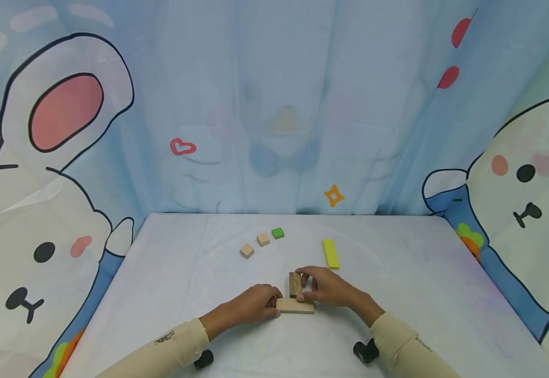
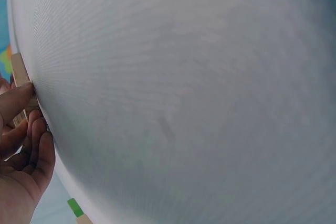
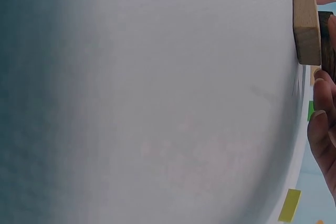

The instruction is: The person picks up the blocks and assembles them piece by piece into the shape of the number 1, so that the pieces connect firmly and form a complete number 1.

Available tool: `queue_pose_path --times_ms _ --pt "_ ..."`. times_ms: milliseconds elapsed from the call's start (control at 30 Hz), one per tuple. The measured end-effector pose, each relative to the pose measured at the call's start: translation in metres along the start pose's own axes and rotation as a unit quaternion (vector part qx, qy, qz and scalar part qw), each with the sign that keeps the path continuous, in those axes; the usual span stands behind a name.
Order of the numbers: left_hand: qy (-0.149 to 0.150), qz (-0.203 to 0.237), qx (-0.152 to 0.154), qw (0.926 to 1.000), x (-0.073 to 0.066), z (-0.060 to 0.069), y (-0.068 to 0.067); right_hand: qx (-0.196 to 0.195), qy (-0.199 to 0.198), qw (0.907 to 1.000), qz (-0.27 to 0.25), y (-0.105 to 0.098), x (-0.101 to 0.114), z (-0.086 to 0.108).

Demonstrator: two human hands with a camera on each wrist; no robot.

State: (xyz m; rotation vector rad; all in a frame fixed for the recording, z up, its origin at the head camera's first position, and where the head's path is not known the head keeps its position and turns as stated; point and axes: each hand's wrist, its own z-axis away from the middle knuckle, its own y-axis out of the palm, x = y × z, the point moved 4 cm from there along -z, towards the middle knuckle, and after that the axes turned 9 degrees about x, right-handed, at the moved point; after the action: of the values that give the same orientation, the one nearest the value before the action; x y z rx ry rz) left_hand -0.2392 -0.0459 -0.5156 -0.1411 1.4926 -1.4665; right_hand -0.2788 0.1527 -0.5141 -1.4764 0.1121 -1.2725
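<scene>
A pale wooden block [image 1: 296, 306] lies lengthwise on the table, and my left hand [image 1: 254, 305] pinches its left end between thumb and fingers. Just behind it is a shorter dark-brown wooden block [image 1: 295, 284]. My right hand [image 1: 325, 286] grips this dark block from the right, fingers at its far end and thumb near the pale block. In the right wrist view the dark block [image 3: 327, 43] stands close against the pale block [image 3: 305, 22]; whether they touch I cannot tell. The left wrist view has the pale block [image 2: 20, 69] partly covered by the left fingers.
Farther back on the white table [image 1: 185, 273] are two small natural wooden cubes [image 1: 247, 251] and a green block [image 1: 277, 232]. A flat yellow block [image 1: 330, 254] lies beyond the right hand. A patterned blue curtain [image 1: 274, 79] hangs behind the table.
</scene>
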Motion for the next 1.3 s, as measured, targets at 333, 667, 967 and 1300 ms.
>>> queue_pose_path --times_ms 333,667,967,1300 --pt "-0.010 -0.002 0.004 0.9999 -0.0027 0.0018 -0.0011 -0.002 0.004 1.0000 0.006 0.0012 -0.0034 -0.0021" --pt "-0.009 -0.004 0.001 0.9999 -0.0025 0.0026 -0.0011 0.005 0.014 0.9998 0.009 0.0033 -0.0050 -0.0025" --pt "-0.006 -0.005 -0.003 1.0000 -0.0041 0.0031 -0.0014 0.011 0.026 0.9996 0.005 0.0032 -0.0016 -0.0013" --pt "-0.012 -0.004 -0.001 0.9999 -0.0034 0.0027 -0.0012 0.015 0.028 0.9995 -0.005 0.0049 -0.0042 -0.0045"
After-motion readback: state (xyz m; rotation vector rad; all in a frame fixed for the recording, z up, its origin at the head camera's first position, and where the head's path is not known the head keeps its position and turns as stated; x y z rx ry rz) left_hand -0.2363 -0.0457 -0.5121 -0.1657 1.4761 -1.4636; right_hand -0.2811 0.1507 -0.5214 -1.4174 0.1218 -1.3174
